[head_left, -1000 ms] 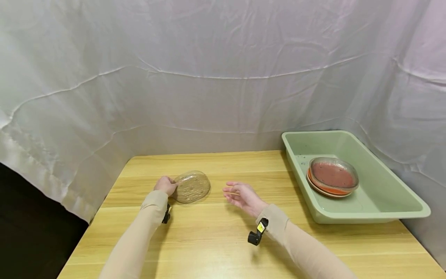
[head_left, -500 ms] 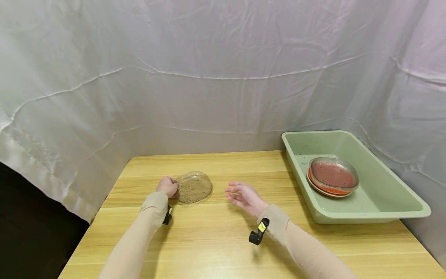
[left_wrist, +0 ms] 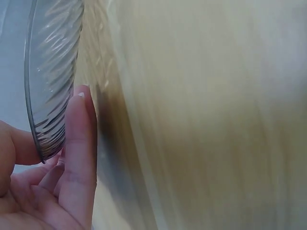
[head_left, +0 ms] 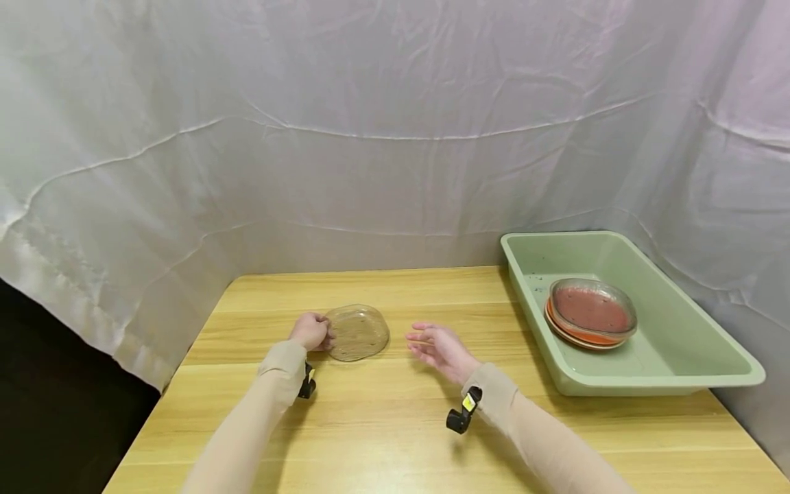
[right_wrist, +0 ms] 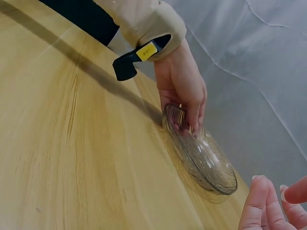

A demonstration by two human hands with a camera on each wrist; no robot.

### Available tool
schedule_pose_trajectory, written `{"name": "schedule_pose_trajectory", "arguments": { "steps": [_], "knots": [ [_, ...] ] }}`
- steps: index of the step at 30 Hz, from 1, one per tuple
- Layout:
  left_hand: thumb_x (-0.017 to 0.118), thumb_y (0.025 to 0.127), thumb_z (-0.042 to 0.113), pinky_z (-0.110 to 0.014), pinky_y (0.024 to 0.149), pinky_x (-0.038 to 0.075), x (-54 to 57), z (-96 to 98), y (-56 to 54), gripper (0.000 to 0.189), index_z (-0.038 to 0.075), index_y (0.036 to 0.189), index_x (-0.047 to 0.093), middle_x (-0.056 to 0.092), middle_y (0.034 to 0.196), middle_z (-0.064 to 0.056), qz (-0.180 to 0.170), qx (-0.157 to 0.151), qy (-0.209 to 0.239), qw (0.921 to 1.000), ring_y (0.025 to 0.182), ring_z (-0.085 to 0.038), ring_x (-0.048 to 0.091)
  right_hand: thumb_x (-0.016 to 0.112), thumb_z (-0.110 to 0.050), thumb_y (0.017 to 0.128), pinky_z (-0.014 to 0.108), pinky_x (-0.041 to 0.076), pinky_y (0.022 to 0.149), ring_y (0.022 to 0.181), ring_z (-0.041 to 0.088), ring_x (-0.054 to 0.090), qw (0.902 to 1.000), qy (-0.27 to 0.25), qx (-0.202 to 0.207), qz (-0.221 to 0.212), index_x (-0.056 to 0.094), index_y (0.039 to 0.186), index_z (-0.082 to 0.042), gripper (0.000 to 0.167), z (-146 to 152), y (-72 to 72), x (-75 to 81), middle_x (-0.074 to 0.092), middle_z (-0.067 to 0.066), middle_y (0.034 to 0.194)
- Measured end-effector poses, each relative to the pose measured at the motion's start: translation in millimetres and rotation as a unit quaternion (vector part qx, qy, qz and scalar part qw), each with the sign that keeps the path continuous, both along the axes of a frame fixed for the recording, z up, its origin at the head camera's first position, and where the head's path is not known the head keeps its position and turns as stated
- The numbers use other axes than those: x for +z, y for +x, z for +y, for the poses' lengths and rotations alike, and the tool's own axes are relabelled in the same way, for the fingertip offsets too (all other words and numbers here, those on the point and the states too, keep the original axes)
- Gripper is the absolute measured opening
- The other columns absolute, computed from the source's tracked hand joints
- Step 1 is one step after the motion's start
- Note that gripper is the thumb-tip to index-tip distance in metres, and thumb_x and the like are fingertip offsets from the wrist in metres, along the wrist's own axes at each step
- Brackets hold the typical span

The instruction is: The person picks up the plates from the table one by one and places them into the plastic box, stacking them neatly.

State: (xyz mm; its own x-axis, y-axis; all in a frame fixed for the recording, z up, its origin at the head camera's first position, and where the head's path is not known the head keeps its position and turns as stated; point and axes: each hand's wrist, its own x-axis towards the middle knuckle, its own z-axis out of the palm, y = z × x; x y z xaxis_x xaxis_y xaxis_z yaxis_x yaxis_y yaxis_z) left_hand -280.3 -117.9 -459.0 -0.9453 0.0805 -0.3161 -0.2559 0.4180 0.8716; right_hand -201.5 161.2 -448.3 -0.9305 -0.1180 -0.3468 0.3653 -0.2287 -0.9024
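Observation:
A clear glass dish (head_left: pixel 358 334) with a ribbed wall is low over the left half of the table. My left hand (head_left: pixel 310 332) pinches its left edge. In the left wrist view, the thumb lies over the dish's rim (left_wrist: pixel 29 76) and the fingers (left_wrist: pixel 79 143) support it from below. The right wrist view shows the same dish (right_wrist: pixel 204 158) slightly tilted, close over the wood. Apart from it, to the right, my right hand (head_left: pixel 439 350) hovers with relaxed, slightly bent fingers and holds nothing.
On the right of the wooden table (head_left: pixel 382 425) stands a large pale green basin (head_left: pixel 679 322). Inside it is a stack of dishes (head_left: pixel 589 312), a clear one on top of orange ones. A grey curtain (head_left: pixel 395 185) hangs behind and at both sides.
My left hand has carried the glass dish a little to the right, and the dish now lies flatter. My right hand has drifted slightly right.

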Motion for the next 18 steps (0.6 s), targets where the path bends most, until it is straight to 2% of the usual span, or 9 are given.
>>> {"name": "schedule_pose_trajectory", "arguments": {
  "steps": [5,12,18],
  "knots": [
    [0.035,0.108,0.006,-0.022,0.054,0.050,3.2,8.8,3.5,0.029,-0.010,0.127,0.050,0.059,0.082,-0.009,-0.004,-0.011,0.020,0.9997,0.061,-0.014,0.054,0.046,0.001,0.097,0.029,0.054,0.102,0.111,0.025,0.063,0.9999,0.008,-0.009,0.001,0.041,0.145,0.007,0.049,3.2,0.5,-1.5,0.052,0.028,0.141],
    [0.035,0.108,0.006,-0.020,0.055,0.054,7.9,19.5,9.4,0.035,-0.012,0.134,0.048,0.063,0.086,-0.011,0.005,-0.016,0.033,0.9993,0.060,-0.011,0.060,0.047,0.002,0.097,0.023,0.058,0.089,0.105,0.023,0.065,0.9993,0.023,-0.026,0.011,0.043,0.144,0.008,0.048,9.8,-1.2,-6.2,0.053,0.030,0.140],
    [0.036,0.108,0.009,-0.022,0.058,0.057,13.8,26.9,10.9,0.035,-0.009,0.134,0.051,0.064,0.092,-0.014,0.019,-0.025,0.042,0.9986,0.062,-0.013,0.064,0.048,0.001,0.096,0.021,0.058,0.083,0.097,0.020,0.066,0.9981,0.045,-0.041,0.011,0.046,0.142,0.007,0.047,17.5,-3.8,-11.6,0.058,0.027,0.133]
  ]
}}
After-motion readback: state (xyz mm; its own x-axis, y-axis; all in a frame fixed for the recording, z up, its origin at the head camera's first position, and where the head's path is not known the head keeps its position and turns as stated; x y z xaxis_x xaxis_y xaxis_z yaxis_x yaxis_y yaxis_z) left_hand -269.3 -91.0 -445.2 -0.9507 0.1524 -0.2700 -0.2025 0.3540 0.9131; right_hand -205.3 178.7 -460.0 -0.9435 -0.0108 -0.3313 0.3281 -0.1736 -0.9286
